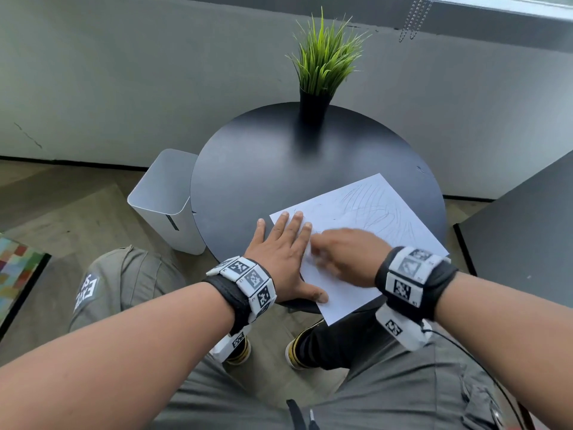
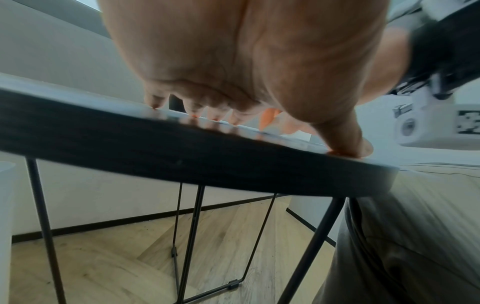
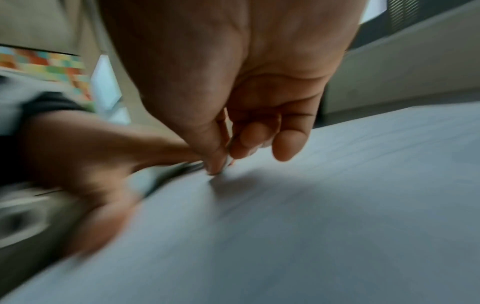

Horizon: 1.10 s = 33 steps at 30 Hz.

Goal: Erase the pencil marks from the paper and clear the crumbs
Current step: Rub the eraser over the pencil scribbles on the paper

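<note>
While the left hand pins the paper, the pot holds grass.

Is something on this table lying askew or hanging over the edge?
Yes. The paper lies turned at an angle on the round table, and its near corner sticks out past the table edge. The left hand presses it flat.

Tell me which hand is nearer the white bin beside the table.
Left. The left hand presses flat on the paper's left edge, on the side of the white bin. The right hand works further right on the paper, its fingers blurred.
</note>
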Motion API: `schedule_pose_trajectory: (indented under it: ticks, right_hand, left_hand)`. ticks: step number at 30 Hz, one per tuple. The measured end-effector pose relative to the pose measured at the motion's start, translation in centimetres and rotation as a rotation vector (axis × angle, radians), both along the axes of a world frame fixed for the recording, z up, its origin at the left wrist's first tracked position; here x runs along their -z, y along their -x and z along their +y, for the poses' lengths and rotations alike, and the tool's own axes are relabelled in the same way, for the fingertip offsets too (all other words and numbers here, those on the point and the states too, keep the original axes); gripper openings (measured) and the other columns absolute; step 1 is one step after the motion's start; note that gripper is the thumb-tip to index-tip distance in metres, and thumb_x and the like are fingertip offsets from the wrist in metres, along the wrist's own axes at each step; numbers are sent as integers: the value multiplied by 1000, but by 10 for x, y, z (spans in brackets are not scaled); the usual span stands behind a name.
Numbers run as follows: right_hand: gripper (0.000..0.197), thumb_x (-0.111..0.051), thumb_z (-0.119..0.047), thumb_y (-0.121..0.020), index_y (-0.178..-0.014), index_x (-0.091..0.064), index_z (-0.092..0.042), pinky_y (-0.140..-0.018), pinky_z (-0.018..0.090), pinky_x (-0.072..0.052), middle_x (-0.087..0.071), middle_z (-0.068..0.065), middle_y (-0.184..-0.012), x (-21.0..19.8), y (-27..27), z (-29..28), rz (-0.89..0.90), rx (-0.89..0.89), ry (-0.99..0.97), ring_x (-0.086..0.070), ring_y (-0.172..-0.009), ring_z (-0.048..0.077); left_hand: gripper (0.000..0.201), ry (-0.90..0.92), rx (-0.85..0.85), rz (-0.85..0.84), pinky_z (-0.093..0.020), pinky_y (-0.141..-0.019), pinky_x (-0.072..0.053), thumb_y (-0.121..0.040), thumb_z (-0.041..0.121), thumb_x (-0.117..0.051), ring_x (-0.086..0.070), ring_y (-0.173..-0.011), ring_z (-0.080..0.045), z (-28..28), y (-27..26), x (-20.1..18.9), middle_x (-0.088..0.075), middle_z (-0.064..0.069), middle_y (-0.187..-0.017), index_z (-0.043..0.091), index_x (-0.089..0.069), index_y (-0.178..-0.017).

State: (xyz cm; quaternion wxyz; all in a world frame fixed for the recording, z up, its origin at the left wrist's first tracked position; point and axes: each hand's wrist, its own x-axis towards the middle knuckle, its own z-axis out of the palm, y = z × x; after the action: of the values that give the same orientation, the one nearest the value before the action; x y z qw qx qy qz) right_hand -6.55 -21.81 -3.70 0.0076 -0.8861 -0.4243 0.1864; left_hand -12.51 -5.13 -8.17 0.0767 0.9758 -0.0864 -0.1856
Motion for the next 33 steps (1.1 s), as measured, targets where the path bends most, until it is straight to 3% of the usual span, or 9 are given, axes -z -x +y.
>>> schedule_pose_trajectory:
  ticks: [4,7,10,12,16,20,23,29,33]
  right_hand:
    - [26,-41,-43,-97,-92,-42,-18,-74,39,-49,-62,8,-97,0,-41,-25,-178,296,56,-57,-87,32]
    - [20,-40,-38,-99,-91,-36,-21,-65,36,-42,-58,4,-93,-1,-8,-21,-141,76,-8,-57,-84,30]
    - [14,-44,-35,-98,-99,-45,-22,-64,38,-42,-48,-4,-89,-4,17,-16,-35,-118,13,-52,-81,22]
    - [15,-46,-38,-96,-103,-47,-25,-71,38,-46,-49,-7,-92,-4,-1,-18,-43,10,16,-52,-84,19]
    - [17,-52,-40,-94,-100,-53,-24,-81,37,-47,-62,4,-100,-4,-31,-22,-30,362,-89,-56,-96,27]
    - [9,-58,-29,-92,-97,-56,-21,-78,35,-47,-67,3,-96,2,-20,-9,28,394,-227,-57,-92,25]
    - [9,-61,-21,-88,-94,-56,-18,-72,30,-41,-63,2,-93,1,-26,-9,12,513,-322,-55,-88,24]
    - [6,-64,-28,-88,-92,-61,-25,-83,33,-42,-58,1,-98,7,-25,-18,23,421,-200,-53,-99,24]
    - [23,-58,-36,-94,-107,-63,-18,-89,34,-43,-59,4,-105,9,-28,-17,-7,498,-240,-53,-102,24]
  left_hand:
    - [140,-8,-15,3,-61,-120,6,-57,103,-37,26,-151,-25,0,0,1,26,-2,-165,22,15,-159]
    - [140,-5,-12,7,-61,-120,7,-57,103,-38,26,-151,-26,1,0,1,27,-3,-165,23,16,-158]
    - [138,-18,0,5,-63,-119,7,-56,104,-36,26,-151,-27,1,0,2,27,-4,-165,26,16,-158]
    - [134,-28,9,-5,-65,-117,8,-56,104,-35,26,-151,-29,1,-1,2,26,-5,-165,32,15,-158]
    - [136,-22,-2,1,-67,-116,9,-54,105,-36,26,-151,-26,2,-3,1,26,-2,-165,32,15,-158]
    - [139,-9,-11,3,-66,-116,8,-54,105,-36,27,-151,-23,3,-4,2,28,0,-165,29,16,-158]
    - [139,1,-16,0,-66,-116,9,-54,105,-36,28,-151,-22,4,-3,4,28,1,-165,29,16,-158]
    - [138,8,-23,4,-66,-116,10,-54,105,-36,28,-151,-22,3,-4,4,28,1,-165,30,15,-158]
    - [138,10,-24,3,-66,-116,11,-54,105,-37,28,-151,-22,3,-4,3,28,1,-165,30,15,-158]
